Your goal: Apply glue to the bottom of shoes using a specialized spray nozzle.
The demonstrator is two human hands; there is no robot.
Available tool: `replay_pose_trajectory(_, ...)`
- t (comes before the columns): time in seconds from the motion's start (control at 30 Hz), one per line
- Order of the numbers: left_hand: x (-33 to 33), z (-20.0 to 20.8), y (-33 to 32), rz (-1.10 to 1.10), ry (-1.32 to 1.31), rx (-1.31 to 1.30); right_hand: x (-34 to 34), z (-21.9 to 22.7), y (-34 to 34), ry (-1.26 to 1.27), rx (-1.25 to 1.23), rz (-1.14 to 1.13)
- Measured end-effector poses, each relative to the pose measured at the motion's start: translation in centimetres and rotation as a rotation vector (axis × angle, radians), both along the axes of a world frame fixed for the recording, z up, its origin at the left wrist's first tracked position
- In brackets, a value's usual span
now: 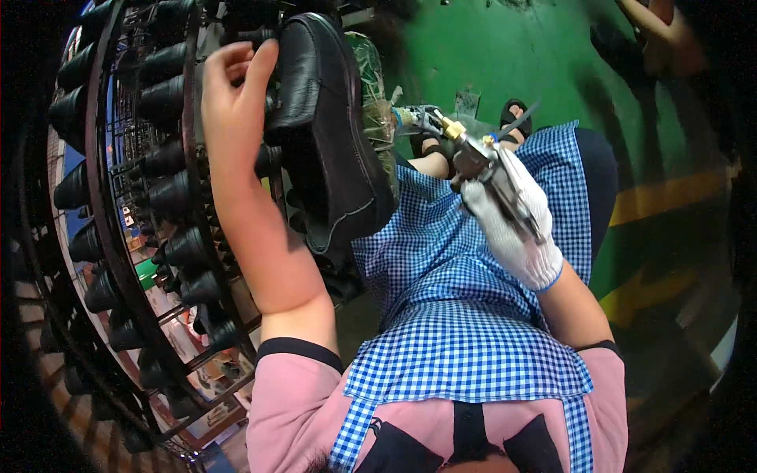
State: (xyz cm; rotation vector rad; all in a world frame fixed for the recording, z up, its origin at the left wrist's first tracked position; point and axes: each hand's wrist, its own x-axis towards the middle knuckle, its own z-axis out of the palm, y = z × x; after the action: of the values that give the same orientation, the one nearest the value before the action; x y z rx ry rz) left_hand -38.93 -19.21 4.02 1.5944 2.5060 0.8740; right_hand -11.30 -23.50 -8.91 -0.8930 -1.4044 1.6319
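Note:
My bare left hand is raised beside the toe end of a large black leather shoe. Its fingers are loosely curled, the thumb stands apart, and nothing shows in its grip. Whether the thumb touches the shoe is unclear. The shoe stands toe up, its open top facing down toward me; what supports it is hidden. In a white knitted glove, my right hand is wrapped around a metal spray gun. The gun's brass fitting points left toward a plastic-wrapped shape just behind the shoe.
A tall dark metal rack with many black shoes fills the left side. A green floor with yellow marking lies ahead and right. Another person's arm shows at the upper right. My blue checked apron hangs below.

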Motion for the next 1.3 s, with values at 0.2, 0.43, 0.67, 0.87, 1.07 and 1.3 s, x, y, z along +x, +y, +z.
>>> replay_pose_trajectory(0.2,4.0,1.4,-12.3,-0.550,0.176,-0.180,-5.4,-2.6,1.8,0.304,-0.596,0.081)
replay_pose_trajectory(0.43,3.9,-0.9,-19.8,-0.549,-0.206,0.001,-10.6,-5.1,2.3,0.165,-0.329,-0.102)
replay_pose_trajectory(0.67,10.3,7.3,-42.9,0.161,-0.237,0.396,-8.5,-5.0,1.0,0.036,0.011,0.143)
replay_pose_trajectory(0.87,16.1,11.5,-51.7,0.328,0.181,0.412,-7.9,-5.0,1.4,-0.504,0.834,0.071)
replay_pose_trajectory(1.07,4.3,9.9,-55.6,0.687,0.399,-0.086,-8.1,-5.5,1.9,-0.458,1.059,-0.024)
replay_pose_trajectory(1.3,-4.5,9.1,-57.5,0.890,0.229,-0.238,-8.9,-3.5,1.6,-0.104,-0.021,0.025)
